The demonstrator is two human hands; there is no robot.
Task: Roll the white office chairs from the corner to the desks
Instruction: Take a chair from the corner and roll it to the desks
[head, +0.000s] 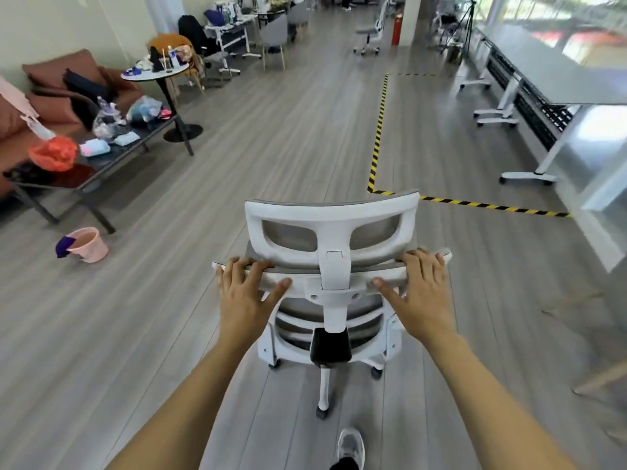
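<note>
A white office chair with grey mesh stands on its castors right in front of me, its back toward me. My left hand grips the left end of the backrest's top rail, fingers over the top and thumb underneath. My right hand grips the right end of the same rail in the same way. A row of white desks runs along the windows on the right. Another white office chair stands far ahead near a pillar.
Yellow-black floor tape marks off the desk area ahead on the right. On the left are a low dark table with clutter, a brown sofa, a round table and a pink bucket. Open wooden floor lies ahead. My shoe shows below.
</note>
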